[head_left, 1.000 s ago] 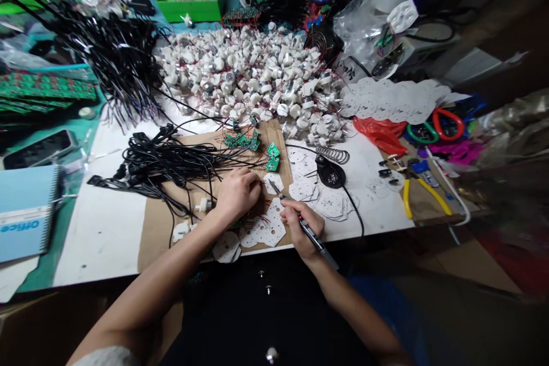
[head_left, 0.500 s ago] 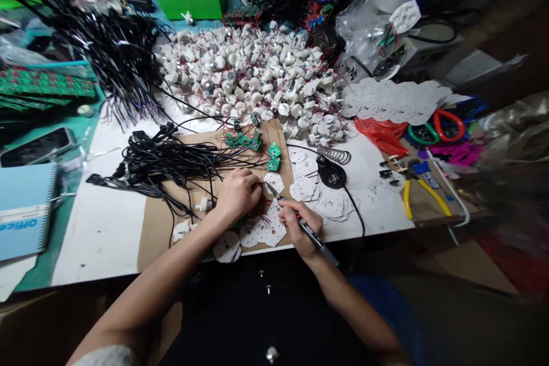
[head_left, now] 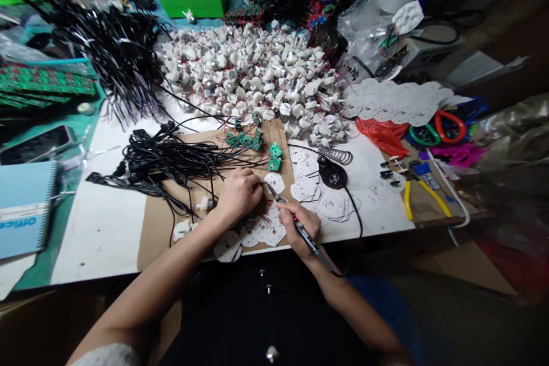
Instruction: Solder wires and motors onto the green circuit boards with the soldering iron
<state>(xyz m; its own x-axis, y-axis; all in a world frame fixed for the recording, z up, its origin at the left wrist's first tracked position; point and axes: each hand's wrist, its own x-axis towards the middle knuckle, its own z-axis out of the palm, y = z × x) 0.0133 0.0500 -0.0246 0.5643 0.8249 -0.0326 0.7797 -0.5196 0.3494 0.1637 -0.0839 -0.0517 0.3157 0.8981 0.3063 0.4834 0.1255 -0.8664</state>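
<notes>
At the far left a blue notebook (head_left: 26,209), spiral-bound with wire, lay on a green surface below a flat, glossy phone (head_left: 36,146) and stacked green circuit boards (head_left: 47,84). Next came a sheaf of shiny black cables (head_left: 122,48), their thin ends splayed, and below it a looser tangle of black leads (head_left: 154,154) partly on a sheet of flat brown cardboard (head_left: 156,240). A smooth green plastic tray (head_left: 171,8) held small metallic bits. The left hand (head_left: 239,191) rested over the cardboard, fingers curled; whether they pinched anything I could not tell, since the fingertips were hidden. Beyond it spread a heap of knobbly white parts (head_left: 257,77) laced with fine red wires. Small green boards (head_left: 274,155) sat just above a thin, angular white plate (head_left: 275,182), while more perforated plates (head_left: 274,231) overlapped nearer the body. The tip of a slim, pen-shaped iron (head_left: 305,233) lay at the small plate's left edge, near the left fingertips; contact was unclear. The right hand (head_left: 300,226) gripped its barrel, fingers wrapped round. Further right stood a wire coil (head_left: 335,154), a rounded black base (head_left: 333,175), crumpled red plastic (head_left: 384,134) and yellow-handled pliers (head_left: 407,197).
</notes>
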